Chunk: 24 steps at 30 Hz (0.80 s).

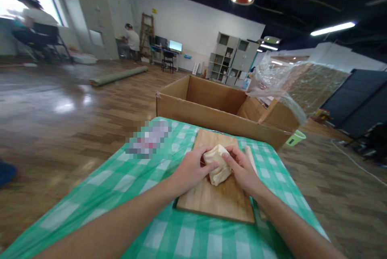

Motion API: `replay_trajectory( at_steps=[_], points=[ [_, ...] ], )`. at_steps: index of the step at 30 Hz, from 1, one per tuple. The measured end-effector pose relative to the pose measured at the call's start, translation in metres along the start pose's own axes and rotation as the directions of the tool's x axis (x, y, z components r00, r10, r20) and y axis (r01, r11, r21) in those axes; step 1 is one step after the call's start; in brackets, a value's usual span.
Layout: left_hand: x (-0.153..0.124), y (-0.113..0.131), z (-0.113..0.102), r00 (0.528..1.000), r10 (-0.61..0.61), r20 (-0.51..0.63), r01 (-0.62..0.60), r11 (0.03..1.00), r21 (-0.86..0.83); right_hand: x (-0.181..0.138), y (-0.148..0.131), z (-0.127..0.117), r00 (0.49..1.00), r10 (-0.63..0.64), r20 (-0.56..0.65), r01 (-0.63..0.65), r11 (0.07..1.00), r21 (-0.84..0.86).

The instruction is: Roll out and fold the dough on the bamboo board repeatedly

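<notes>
A pale lump of dough (217, 165) lies on a wooden board (216, 202) on a table with a green-and-white checked cloth (181, 234). My left hand (192, 169) grips the dough from the left, thumb pressed across its front. From the right, my right hand (243, 168) holds it with fingers curled over the top edge. A light wooden rolling pin (249, 156) lies just behind my right hand, partly hidden by it.
An open cardboard box (217, 107) stands at the table's far edge, clear plastic wrap (281, 81) bunched at its right. A blurred-out item (148, 138) lies on the cloth at far left. People sit at desks far back left. A rolled mat (117, 76) lies on the wooden floor.
</notes>
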<state>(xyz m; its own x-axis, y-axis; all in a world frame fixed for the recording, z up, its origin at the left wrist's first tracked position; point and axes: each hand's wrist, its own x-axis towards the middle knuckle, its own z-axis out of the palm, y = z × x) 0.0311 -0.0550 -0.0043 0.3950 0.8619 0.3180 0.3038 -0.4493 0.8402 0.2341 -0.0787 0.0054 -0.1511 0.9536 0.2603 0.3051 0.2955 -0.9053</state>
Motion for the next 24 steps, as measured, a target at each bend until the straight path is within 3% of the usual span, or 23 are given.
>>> replay_trajectory(
  at_steps=[8, 14, 18, 24],
  points=[
    [-0.004, 0.013, -0.002, 0.993, 0.105, 0.056, -0.115, 0.966, 0.232, -0.01, -0.011, 0.01, 0.997, -0.064, 0.042, 0.072, 0.973, -0.22],
    [-0.004, 0.017, -0.005, 0.991, 0.123, 0.059, -0.132, 0.973, 0.188, -0.012, -0.008, 0.012, 0.999, 0.005, -0.032, -0.007, 0.997, -0.075],
    [-0.006, 0.015, -0.003, 0.993, 0.114, 0.023, -0.117, 0.975, 0.188, -0.008, -0.005, 0.015, 0.999, 0.02, 0.045, -0.021, 1.0, 0.015],
    [-0.007, 0.013, 0.003, 0.992, 0.098, -0.074, -0.084, 0.98, 0.182, -0.01, -0.009, 0.018, 0.995, -0.054, 0.08, 0.063, 0.991, -0.117]
  ],
)
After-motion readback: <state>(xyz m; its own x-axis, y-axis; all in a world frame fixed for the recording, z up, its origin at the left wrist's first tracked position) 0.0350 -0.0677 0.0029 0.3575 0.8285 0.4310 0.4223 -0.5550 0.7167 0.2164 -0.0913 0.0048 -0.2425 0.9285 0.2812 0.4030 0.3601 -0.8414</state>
